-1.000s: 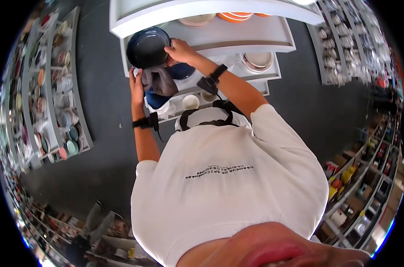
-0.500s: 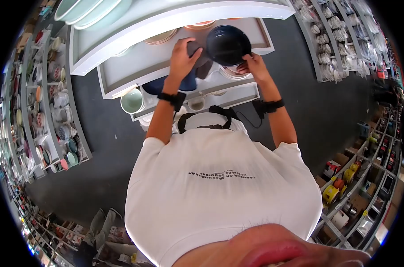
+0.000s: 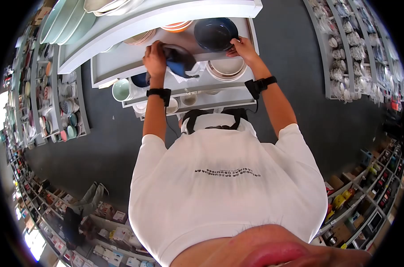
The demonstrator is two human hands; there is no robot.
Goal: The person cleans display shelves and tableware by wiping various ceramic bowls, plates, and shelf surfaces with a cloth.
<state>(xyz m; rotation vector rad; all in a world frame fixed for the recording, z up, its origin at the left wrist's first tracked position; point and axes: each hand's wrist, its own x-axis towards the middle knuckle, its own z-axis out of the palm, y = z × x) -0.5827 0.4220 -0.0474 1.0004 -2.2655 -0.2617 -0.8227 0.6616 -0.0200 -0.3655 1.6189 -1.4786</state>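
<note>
My left hand (image 3: 154,61) is closed on a dark grey cloth (image 3: 177,54) that hangs to the right of it, with a bluish patch at its lower part. It is over the front of the white shelf (image 3: 122,64). My right hand (image 3: 244,50) grips the near right rim of a dark blue bowl (image 3: 216,34), which is at the right end of that shelf, its inside facing up. I cannot tell whether the bowl rests fully on the board. A black band is on each wrist.
Orange-rimmed dishes (image 3: 178,26) stand left of the bowl. Below is a stack of pale plates (image 3: 227,69) and a mint-green bowl (image 3: 121,90). Large pale green bowls (image 3: 68,22) sit on the upper shelf, whose edge overhangs. Stocked racks line both sides; a person's legs (image 3: 93,193) show behind.
The dark blue bowl has come down from a raised position to the shelf's right end, still in my right hand. My left hand has moved left, away from the bowl, with the cloth.
</note>
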